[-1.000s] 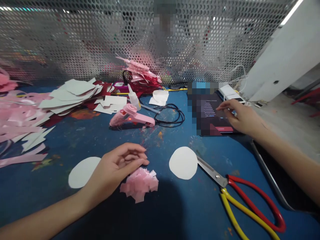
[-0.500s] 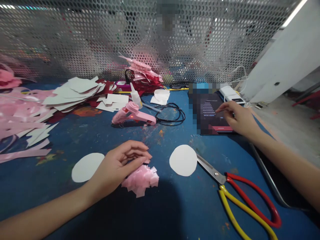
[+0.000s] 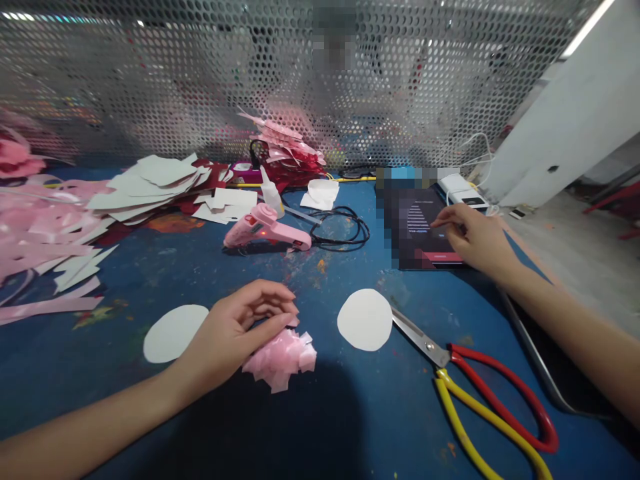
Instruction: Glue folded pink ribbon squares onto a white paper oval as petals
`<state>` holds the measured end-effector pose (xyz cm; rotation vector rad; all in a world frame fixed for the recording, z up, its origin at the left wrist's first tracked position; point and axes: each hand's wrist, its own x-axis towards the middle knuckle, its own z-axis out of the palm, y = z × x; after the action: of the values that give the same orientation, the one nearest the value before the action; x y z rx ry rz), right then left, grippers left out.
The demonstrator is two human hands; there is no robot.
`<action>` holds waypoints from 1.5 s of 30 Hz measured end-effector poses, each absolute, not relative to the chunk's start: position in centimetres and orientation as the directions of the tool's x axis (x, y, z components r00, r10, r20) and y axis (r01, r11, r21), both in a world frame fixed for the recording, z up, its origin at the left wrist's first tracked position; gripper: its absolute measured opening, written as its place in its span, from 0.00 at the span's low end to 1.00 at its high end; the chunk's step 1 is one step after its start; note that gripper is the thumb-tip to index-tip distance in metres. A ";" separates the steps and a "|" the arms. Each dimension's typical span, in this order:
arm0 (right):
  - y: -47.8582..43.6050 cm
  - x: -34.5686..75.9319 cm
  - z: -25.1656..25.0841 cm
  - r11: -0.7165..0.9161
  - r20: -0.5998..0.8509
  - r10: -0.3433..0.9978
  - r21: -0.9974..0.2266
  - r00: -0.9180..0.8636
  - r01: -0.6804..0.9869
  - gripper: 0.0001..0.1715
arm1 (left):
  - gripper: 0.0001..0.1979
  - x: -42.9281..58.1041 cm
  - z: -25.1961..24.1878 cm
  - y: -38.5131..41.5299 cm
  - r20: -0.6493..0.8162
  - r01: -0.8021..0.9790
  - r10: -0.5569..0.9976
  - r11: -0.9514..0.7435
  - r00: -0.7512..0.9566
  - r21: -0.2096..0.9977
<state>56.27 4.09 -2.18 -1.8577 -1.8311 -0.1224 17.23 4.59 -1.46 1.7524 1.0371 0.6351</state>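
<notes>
My left hand (image 3: pixel 250 327) rests on the table with its fingers curled over the upper edge of a pink ribbon flower (image 3: pixel 281 359), thumb along its top. The flower is a small bunch of overlapping shiny ribbon pieces; part of it is hidden under the hand. Behind that wrist lies a white paper oval (image 3: pixel 173 333), partly covered. Over at the right, my right hand (image 3: pixel 473 240) reaches to a dark tablet (image 3: pixel 400 227) with its index finger at the lit screen, and holds nothing. Between the hands lies a white paper circle (image 3: pixel 365 320), touched by the tips of scissors (image 3: pixel 433 350).
A pink glue gun (image 3: pixel 267 230) lies behind with its black cord (image 3: pixel 350 243) coiled; a white bottle (image 3: pixel 271 193) stands beside it. Paper sheets (image 3: pixel 150 180) and pink ribbons (image 3: pixel 45 220) are heaped left. A perforated metal panel (image 3: pixel 225 87) borders the back. A power bank (image 3: pixel 463 190) lies by the tablet.
Both hands keep nearly the same places and poses. The view has shifted very slightly; nothing is picked up or let go.
</notes>
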 end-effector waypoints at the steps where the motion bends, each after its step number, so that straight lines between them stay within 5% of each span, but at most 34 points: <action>1: 4.1 56.3 -2.2 0.049 0.415 0.906 -0.297 0.083 0.954 0.14 | 0.09 17.2 -1.4 4.6 -0.033 0.359 0.864 -0.173 0.503 0.917; 22: 4.4 56.5 -2.6 0.077 0.448 0.891 -0.300 0.069 0.951 0.14 | 0.08 17.3 -0.9 4.4 -0.065 0.371 0.860 -0.149 0.506 0.917; 45: 5.1 58.2 -4.1 0.130 0.363 0.932 -0.291 -0.016 0.948 0.25 | 0.07 17.5 -0.6 4.2 -0.069 0.407 0.856 -0.171 0.512 0.897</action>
<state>58.16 5.11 -4.11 -1.8057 -1.9513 -0.0473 17.52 4.25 -0.60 1.7794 1.0603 0.5768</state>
